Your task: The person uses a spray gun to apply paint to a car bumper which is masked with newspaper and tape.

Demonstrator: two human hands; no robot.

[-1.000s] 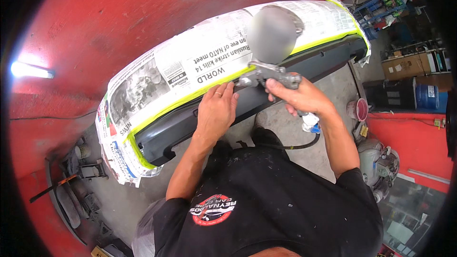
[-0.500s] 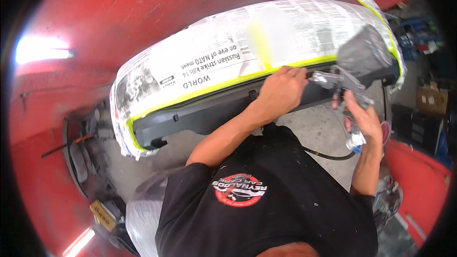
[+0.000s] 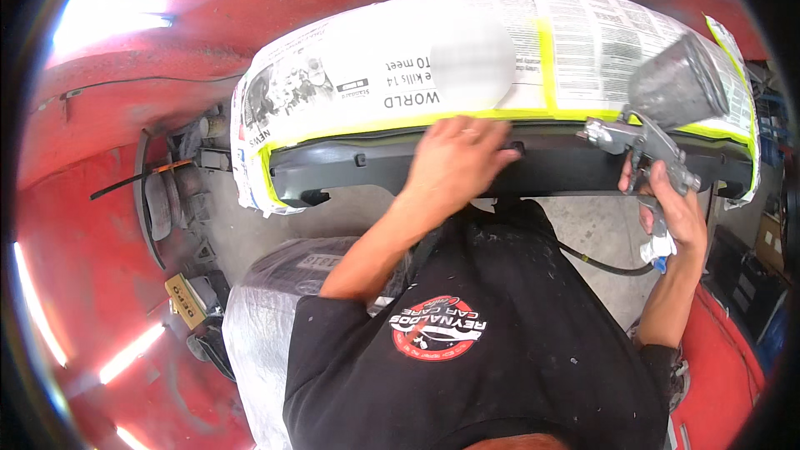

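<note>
A car bumper, its upper part wrapped in newspaper (image 3: pixel 358 58), stretches across in front of me. Yellow masking tape (image 3: pixel 400 125) edges the paper above a bare dark lower strip (image 3: pixel 392 167). My left hand (image 3: pixel 457 158) rests over that strip just below the tape line, palm down, fingers stretched and holding nothing I can see. In my right hand (image 3: pixel 677 208) is a metal spray gun (image 3: pixel 646 146), its handle gripped. A grey translucent paint cup (image 3: pixel 679 83) sits on top, and the gun's nozzle points left along the strip.
A dark hose (image 3: pixel 600 264) runs from near the gun's handle toward my body. Plastic-wrapped goods (image 3: pixel 271 308) stand at my left. Car parts (image 3: pixel 158 200) and a cardboard box (image 3: pixel 185 300) lie farther left. Red walls (image 3: pixel 83 225) surround the place.
My view has shifted, so the bumper sits higher. My left hand has moved left along the strip, away from the gun's nozzle, and its fingers have spread. The right hand still grips the gun.
</note>
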